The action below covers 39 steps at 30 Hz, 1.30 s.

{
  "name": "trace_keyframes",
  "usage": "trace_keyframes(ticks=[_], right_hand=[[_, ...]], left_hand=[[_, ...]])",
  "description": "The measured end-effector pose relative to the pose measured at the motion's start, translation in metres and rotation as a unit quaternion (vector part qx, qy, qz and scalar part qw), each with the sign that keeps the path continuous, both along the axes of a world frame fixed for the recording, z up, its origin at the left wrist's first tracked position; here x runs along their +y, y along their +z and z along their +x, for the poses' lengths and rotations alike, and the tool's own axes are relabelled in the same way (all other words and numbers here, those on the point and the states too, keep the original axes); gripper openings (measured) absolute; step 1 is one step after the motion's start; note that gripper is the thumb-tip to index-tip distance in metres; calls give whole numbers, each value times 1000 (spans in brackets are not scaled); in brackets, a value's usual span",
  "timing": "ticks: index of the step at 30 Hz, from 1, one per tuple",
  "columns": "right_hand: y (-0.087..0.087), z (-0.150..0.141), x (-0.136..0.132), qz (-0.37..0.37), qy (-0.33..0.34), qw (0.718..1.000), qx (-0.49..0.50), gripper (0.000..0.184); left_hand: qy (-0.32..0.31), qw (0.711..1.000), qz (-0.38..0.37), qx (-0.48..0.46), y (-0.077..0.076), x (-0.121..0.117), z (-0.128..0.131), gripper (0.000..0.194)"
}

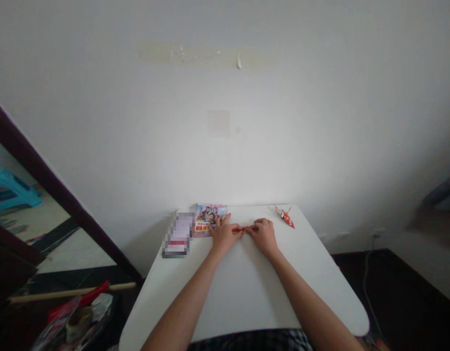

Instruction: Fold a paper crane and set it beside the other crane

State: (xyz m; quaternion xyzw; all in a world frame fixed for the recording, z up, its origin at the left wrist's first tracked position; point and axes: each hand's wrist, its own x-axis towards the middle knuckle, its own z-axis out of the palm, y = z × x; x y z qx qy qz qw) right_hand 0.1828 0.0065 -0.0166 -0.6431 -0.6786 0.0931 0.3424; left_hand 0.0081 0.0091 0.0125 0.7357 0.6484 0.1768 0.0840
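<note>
Between both hands, low over the white table (239, 287), is a small red and yellow piece of folded paper (246, 229). My left hand (223, 235) grips its left end near the thumb, while the other fingers stretch over the edge of a printed leaflet (206, 213). At the paper's right end my right hand (263, 235) pinches it between thumb and fingertips. Much of the paper is hidden by the fingers. To the right lies a red and white folded paper crane (285, 216), apart from my hands.
A blurred-out phone-like object (178, 236) lies left of the leaflet. The table's far edge meets a white wall (225, 165). On the left stand a dark-framed mirror (64, 209) and floor clutter with a wooden stick (75, 291). A cable (366, 282) hangs at the right.
</note>
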Motion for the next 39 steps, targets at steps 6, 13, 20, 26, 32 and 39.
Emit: trace_keyframes(ticks=[6, 13, 20, 26, 32, 39], right_hand=[[6, -3, -2, -19, -15, 1000, -5, 15], [8, -4, 0, -32, -18, 999, 0, 14], [6, -3, -2, -25, -11, 1000, 5, 14], [5, -1, 2, -33, -10, 999, 21, 16], [7, -2, 7, -57, -22, 998, 18, 19], [12, -4, 6, -70, -40, 997, 17, 19]], left_hand=[[-3, 1000, 3, -6, -1, 1, -1, 27], [-2, 1000, -1, 4, -2, 2, -2, 31], [-2, 1000, 13, 6, -4, 2, 0, 27], [-6, 1000, 5, 6, -4, 4, 0, 27], [-14, 1000, -1, 0, -4, 4, -1, 27], [-28, 999, -46, 2, -2, 7, -8, 27]])
